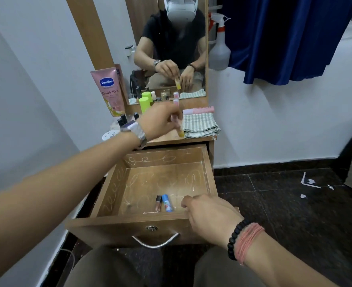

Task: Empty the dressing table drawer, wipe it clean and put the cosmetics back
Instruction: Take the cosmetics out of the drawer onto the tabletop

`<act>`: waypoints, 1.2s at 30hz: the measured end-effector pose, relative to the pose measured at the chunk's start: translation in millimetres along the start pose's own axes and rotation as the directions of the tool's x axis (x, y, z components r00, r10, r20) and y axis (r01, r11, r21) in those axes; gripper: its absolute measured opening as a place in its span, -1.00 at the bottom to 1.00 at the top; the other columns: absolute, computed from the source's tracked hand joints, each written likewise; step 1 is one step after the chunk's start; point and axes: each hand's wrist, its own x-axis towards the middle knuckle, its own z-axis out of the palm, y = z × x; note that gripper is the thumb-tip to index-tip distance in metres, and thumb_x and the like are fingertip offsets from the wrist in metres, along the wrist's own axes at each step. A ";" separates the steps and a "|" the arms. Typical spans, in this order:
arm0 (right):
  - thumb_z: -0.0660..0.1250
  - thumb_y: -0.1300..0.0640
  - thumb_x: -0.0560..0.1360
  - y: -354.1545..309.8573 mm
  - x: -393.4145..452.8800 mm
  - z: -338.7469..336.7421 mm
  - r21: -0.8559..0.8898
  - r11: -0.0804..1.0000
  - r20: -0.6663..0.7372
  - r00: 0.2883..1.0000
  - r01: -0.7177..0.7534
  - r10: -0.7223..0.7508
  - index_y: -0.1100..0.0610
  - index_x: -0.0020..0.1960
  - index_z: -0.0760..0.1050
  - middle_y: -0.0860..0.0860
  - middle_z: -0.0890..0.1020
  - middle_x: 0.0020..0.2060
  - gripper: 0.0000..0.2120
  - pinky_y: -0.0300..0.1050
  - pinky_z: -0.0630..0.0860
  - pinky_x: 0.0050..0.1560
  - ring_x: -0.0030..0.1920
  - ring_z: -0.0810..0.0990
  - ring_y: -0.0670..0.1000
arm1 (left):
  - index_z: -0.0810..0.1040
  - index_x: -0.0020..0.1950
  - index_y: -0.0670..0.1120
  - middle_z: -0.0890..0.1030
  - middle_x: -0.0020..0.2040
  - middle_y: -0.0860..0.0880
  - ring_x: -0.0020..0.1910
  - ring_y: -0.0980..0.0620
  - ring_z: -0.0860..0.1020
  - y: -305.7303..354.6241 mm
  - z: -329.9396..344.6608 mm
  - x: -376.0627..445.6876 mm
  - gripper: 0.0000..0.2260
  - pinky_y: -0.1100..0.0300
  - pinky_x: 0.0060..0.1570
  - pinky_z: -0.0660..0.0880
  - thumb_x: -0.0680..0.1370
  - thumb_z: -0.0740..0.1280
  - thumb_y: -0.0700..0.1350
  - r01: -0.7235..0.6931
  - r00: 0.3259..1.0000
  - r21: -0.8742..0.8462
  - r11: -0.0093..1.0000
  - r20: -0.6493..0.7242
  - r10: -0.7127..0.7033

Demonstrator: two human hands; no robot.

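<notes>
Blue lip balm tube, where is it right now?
The blue lip balm tube lies in the drawer near its front, beside a brown lip gloss.

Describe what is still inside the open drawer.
Inside the drawer lie a dark lip gloss tube and a blue stick, side by side near the front. The right hand covers the front right corner.

Worn items I logged: left wrist, silver metal-link watch (135,131) with purple-tinted face; right wrist, black beaded bracelet (236,239) beside wound pink thread band (248,241); dark olive trousers (109,268); forearms bare.
</notes>
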 end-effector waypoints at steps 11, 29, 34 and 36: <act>0.07 0.22 0.58 3.5 -1.5 -2.1 0.026 1.000 -0.017 1.000 -0.012 0.013 0.10 0.34 0.38 0.13 0.58 0.11 -0.65 -0.08 0.37 -0.09 0.06 0.55 0.18 | 0.58 0.06 0.05 0.62 0.00 -0.02 -0.02 -0.05 0.56 -34.1 10.4 82.4 -0.79 0.04 -0.03 0.56 0.45 0.38 -0.13 0.216 0.976 0.127 0.968 -0.015 -0.216; 0.08 0.19 0.60 4.1 0.2 1.6 0.007 1.000 -0.007 1.000 0.007 -0.007 0.10 0.34 0.38 0.12 0.59 0.08 -0.67 -0.03 0.42 0.00 0.05 0.55 0.17 | 0.55 0.10 0.01 0.60 0.01 -0.08 -0.02 -0.12 0.55 -55.1 31.2 88.7 -0.79 0.14 -0.18 0.45 0.49 0.32 -0.17 0.277 0.955 0.236 0.932 0.036 -0.293; 0.09 0.20 0.59 4.4 0.6 2.5 0.010 1.000 -0.003 1.000 0.005 -0.005 0.10 0.33 0.38 0.12 0.58 0.08 -0.67 -0.02 0.44 0.03 0.04 0.55 0.16 | 0.56 0.09 0.01 0.61 0.02 -0.08 -0.02 -0.11 0.56 -55.4 28.7 88.2 -0.80 0.07 -0.09 0.55 0.49 0.32 -0.16 0.260 0.960 0.240 0.935 0.044 -0.278; 0.09 0.20 0.59 4.9 0.4 2.6 0.010 1.000 -0.009 1.000 0.007 -0.007 0.10 0.32 0.39 0.12 0.59 0.07 -0.68 -0.03 0.43 0.02 0.04 0.56 0.17 | 0.57 0.09 0.00 0.61 0.02 -0.07 -0.02 -0.11 0.55 -53.6 26.7 87.0 -0.82 0.05 -0.08 0.56 0.50 0.33 -0.13 0.260 0.958 0.256 0.931 0.052 -0.282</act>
